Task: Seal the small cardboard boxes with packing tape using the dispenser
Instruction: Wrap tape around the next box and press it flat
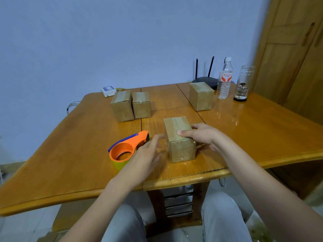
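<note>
Now our right hand (201, 135) grips the near cardboard box (180, 139) on the bench (70, 145), thumb on its taped top and fingers (196, 126) curled round its right side. Just left of our left hand (148, 154), whose fingers are loosely spread and empty, lies the orange tape dispenser (127, 148), its long axis running away from us, nearer that hand.

Both forearms reach forward — right hand (201, 137) curled in a grip, left hand (146, 154) loosely spread.
</note>
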`<move>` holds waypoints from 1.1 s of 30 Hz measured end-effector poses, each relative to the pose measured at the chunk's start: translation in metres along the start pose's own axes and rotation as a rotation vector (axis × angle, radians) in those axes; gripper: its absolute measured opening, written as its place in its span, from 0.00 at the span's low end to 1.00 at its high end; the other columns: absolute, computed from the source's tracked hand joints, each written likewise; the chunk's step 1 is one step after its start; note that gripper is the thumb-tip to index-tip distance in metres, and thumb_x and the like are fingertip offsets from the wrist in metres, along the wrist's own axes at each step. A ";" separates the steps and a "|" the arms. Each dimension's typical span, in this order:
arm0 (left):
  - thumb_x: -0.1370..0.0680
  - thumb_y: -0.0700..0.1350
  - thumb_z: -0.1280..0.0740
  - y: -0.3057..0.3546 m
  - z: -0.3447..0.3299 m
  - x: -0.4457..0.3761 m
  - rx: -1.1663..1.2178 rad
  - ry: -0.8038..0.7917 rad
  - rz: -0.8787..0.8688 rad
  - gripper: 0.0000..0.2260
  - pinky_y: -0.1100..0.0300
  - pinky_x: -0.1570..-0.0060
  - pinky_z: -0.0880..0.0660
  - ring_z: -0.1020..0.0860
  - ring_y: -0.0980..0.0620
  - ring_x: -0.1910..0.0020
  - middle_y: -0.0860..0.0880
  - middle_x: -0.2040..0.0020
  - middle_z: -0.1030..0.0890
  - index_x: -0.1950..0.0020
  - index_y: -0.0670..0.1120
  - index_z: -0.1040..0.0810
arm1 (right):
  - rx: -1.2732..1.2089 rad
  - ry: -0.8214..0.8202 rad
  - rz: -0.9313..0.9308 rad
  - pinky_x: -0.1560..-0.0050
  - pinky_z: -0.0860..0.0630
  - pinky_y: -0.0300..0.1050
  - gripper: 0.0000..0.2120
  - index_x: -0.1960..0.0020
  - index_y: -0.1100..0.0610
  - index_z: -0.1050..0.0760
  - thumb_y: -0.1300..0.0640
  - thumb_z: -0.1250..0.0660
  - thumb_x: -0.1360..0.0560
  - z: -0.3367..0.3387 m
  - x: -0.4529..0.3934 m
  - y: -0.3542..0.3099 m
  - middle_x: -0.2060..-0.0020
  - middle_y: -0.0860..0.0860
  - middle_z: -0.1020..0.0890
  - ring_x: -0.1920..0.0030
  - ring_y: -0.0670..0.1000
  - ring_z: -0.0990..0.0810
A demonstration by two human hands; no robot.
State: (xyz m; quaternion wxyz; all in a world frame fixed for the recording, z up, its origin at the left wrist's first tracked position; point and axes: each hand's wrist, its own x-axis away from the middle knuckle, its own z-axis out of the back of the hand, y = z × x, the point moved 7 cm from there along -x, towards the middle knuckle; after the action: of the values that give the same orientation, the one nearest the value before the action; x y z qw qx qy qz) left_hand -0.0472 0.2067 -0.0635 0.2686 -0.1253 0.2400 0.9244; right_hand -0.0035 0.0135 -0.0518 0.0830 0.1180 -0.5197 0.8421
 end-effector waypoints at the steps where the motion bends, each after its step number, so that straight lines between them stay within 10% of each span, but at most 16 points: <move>1: 0.18 0.37 0.37 -0.006 0.001 0.000 0.145 0.004 0.081 0.24 0.60 0.45 0.20 0.20 0.58 0.46 0.54 0.39 0.23 0.29 0.57 0.40 | 0.004 0.004 0.004 0.41 0.22 0.55 0.36 0.24 0.56 0.33 0.44 0.25 0.27 0.001 0.000 0.000 0.36 0.54 0.21 0.43 0.54 0.22; 5: 0.16 0.41 0.39 -0.008 -0.015 0.001 1.057 -0.035 0.553 0.15 0.48 0.46 0.18 0.15 0.44 0.50 0.40 0.39 0.22 0.32 0.54 0.35 | 0.013 0.002 0.018 0.33 0.26 0.59 0.37 0.24 0.56 0.34 0.44 0.25 0.26 0.000 -0.002 -0.001 0.32 0.55 0.23 0.37 0.57 0.23; 11: 0.24 0.39 0.28 -0.005 -0.029 -0.008 1.652 0.068 0.884 0.22 0.52 0.55 0.17 0.15 0.44 0.56 0.36 0.46 0.20 0.32 0.40 0.30 | 0.021 0.005 0.049 0.43 0.24 0.51 0.34 0.25 0.57 0.32 0.44 0.27 0.25 0.000 0.000 -0.003 0.33 0.54 0.22 0.44 0.53 0.23; 21: 0.27 0.30 0.29 -0.020 -0.041 0.000 1.692 0.097 0.969 0.23 0.56 0.57 0.18 0.18 0.45 0.51 0.37 0.48 0.16 0.34 0.40 0.28 | -0.019 0.002 -0.010 0.46 0.17 0.53 0.32 0.29 0.56 0.26 0.36 0.32 0.24 0.012 0.000 0.015 0.38 0.55 0.19 0.44 0.56 0.18; 33: 0.32 0.33 0.27 -0.016 -0.049 -0.003 1.753 -0.012 0.957 0.33 0.56 0.59 0.17 0.18 0.49 0.61 0.41 0.55 0.17 0.27 0.41 0.31 | -0.635 -0.282 -0.179 0.64 0.19 0.42 0.16 0.45 0.65 0.22 0.62 0.26 0.31 0.013 0.003 0.051 0.62 0.55 0.21 0.62 0.50 0.23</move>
State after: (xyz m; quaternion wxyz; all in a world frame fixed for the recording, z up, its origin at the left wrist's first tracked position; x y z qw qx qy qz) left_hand -0.0305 0.1925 -0.1102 -0.1332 0.2317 0.8612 0.4324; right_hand -0.0186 -0.0210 -0.0888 0.1162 0.2466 -0.7494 0.6034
